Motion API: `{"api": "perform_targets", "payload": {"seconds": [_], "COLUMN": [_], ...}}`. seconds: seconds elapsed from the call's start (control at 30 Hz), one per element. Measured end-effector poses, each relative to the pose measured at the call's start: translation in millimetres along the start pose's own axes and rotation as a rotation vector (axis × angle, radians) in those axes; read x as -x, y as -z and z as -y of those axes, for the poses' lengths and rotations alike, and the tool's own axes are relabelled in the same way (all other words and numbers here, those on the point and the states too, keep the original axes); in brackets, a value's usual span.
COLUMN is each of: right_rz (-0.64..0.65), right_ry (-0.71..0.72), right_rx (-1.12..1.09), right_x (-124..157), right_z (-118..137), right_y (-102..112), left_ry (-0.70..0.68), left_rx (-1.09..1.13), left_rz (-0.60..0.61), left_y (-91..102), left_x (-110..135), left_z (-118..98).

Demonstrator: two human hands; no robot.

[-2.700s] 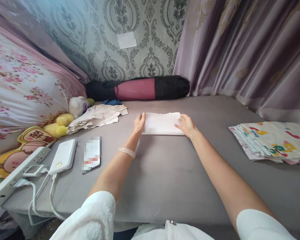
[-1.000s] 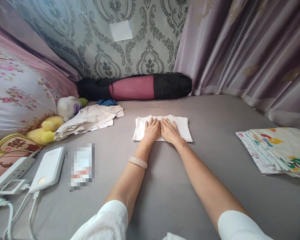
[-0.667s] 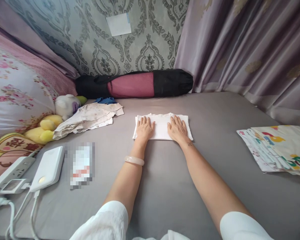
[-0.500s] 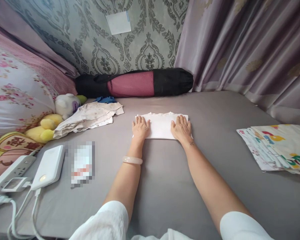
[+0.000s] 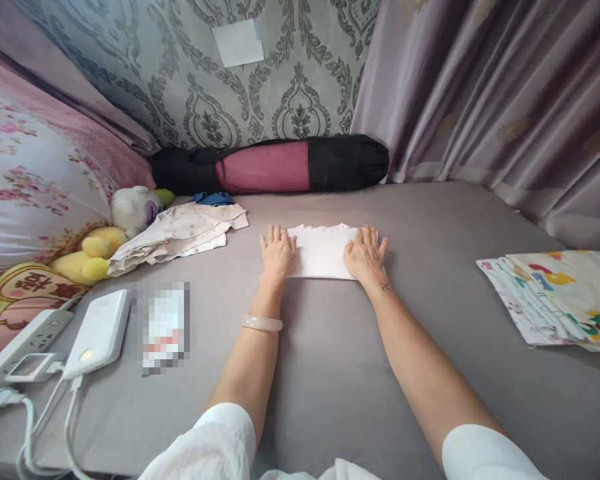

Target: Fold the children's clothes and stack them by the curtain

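A folded white cloth, with a wavy far edge, lies flat on the grey bed sheet in front of me. At its left end my left hand rests palm down, fingers spread, partly covering the edge. My right hand presses flat on the right end, fingers stretched out and thumb apart. Neither hand grips the cloth. Its exact kind of garment cannot be made out. A pale bangle circles my left wrist.
Rumpled pale clothing lies left, beside plush toys. A power bank and power strip with cables sit at front left. Folded patterned cloths are stacked right. A long black and pink bag lies along the wall.
My left hand has slid slightly left, toward the outer edge of the white cloth. The right hand has shifted slightly right with its fingers spread wider.
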State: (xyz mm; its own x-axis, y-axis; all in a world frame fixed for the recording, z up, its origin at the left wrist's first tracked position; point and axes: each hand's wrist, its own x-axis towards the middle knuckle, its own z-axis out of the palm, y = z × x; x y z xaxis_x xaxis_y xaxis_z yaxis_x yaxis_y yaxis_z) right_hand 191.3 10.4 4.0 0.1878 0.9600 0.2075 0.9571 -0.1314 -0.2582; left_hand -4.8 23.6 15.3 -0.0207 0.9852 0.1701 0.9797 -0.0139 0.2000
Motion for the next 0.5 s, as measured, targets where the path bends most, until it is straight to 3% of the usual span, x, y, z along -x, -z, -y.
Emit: {"api": "perform_targets", "payload": {"seconds": [0.1, 0.2, 0.5], "right_rz": [0.044, 0.089, 0.149], "right_ry": [0.238, 0.371, 0.389], "right_rx": [-0.044, -0.064, -0.059], "right_x": [1.6, 3.2, 1.9], "right_z": [17.5, 29.0, 29.1], "right_y": [-0.2, -1.4, -10.0], "left_ry": [-0.197, -0.33, -0.347], "left_rx": [-0.003, 0.002, 0.034], "left_rz": [-0.017, 0.02, 0.128], "left_y": [-2.3, -7.9, -17.1], "left_x": [1.4, 2.5, -2.7], "left_z": [-20.2, -34.1, -33.7]}}
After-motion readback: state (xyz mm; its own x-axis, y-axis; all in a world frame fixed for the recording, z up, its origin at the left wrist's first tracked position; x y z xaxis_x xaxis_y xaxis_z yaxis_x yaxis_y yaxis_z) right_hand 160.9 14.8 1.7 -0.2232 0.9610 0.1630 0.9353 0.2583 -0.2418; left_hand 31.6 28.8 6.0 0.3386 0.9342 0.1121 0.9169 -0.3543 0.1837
